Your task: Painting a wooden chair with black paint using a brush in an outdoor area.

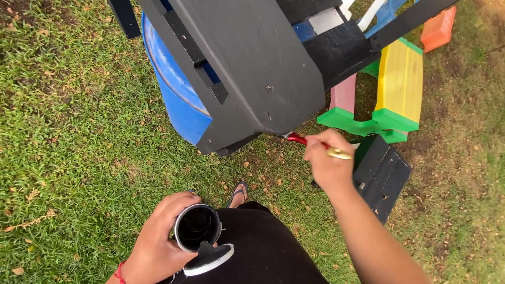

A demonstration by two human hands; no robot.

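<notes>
Two hands at work. Near, bottom centre: left hand (158, 242) cups an open paint can (197, 227), fingers wrapped round its wall; black inside, lid (209, 259) tilted against its lower edge. Mid-frame right: right hand (327, 165), forearm raised from lower right, fingers pinched on a red-handled paintbrush (300, 139), bristles at the lower corner of the wooden panel (252, 68). Panel's facing side looks fully black; the bottom edge seems to be the remaining part. Behind, upper left: blue barrel (176, 89).
</notes>
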